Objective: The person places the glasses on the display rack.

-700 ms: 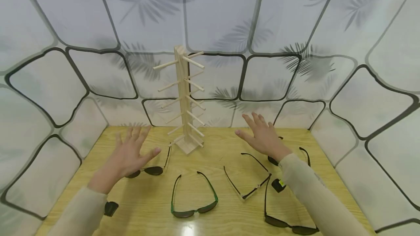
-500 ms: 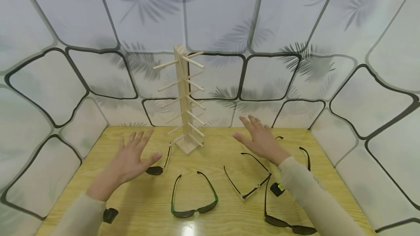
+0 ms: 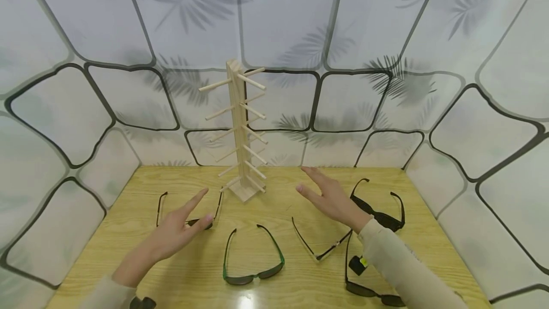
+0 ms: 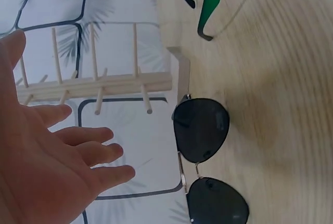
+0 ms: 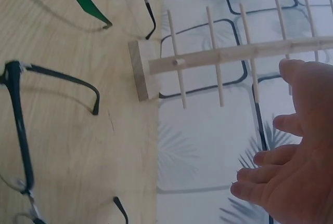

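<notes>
My left hand (image 3: 169,232), fingers extended and holding nothing, hovers over the dark aviator sunglasses (image 3: 200,223) and partly covers them; the left wrist view shows both their lenses (image 4: 202,129) beyond the spread fingers. With fingers out and empty, my right hand (image 3: 332,199) is above the thin-framed glasses (image 3: 328,252), hiding one temple. Between and behind the hands stands a wooden rack (image 3: 240,128) with bare pegs, also visible in the right wrist view beside my right hand (image 5: 296,156). Green-framed sunglasses (image 3: 256,278) lie on the table between the forearms, lenses toward me.
Black sunglasses (image 3: 377,216) lie right of my right wrist. Another dark pair (image 3: 364,291) is nearer me, partly under the right sleeve. Patterned fabric walls (image 3: 283,99) enclose the wooden table (image 3: 291,294) at the back and sides.
Both hands have lowered and moved slightly nearer me, their fingers tilting to point more inward. More of the black sunglasses at the right and the left temple of the aviators shows now.
</notes>
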Available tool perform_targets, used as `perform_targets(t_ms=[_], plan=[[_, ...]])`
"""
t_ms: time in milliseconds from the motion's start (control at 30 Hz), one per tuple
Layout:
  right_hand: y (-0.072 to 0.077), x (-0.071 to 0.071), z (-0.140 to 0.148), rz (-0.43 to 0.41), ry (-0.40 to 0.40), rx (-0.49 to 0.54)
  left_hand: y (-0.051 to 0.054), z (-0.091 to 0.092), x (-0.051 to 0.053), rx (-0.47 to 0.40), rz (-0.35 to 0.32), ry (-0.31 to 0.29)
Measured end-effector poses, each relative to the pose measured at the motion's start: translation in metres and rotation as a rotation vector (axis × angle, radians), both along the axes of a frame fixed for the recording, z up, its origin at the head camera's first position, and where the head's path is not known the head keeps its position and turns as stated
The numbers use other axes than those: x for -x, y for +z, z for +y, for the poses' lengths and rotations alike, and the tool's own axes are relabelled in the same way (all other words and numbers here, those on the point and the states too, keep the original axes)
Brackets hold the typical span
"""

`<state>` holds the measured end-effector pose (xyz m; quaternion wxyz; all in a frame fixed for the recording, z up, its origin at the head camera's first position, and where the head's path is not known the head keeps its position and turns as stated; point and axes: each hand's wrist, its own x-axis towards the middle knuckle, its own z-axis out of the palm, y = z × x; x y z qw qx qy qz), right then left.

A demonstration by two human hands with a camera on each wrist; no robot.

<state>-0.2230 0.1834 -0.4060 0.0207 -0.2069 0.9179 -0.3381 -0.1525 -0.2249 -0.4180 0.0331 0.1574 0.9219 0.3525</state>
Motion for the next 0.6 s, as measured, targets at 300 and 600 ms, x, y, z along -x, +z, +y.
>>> perform_targets(t_ms=[300, 600], plan=[[-0.009, -0.015, -0.012, -0.077, 0.03, 0.081, -0.009, 0.003, -0.011, -0.157, -0.111, -0.016], [-0.027, -0.027, -0.022, -0.194, 0.018, 0.217, -0.029, 0.011, -0.017, -0.355, -0.278, 0.035]])
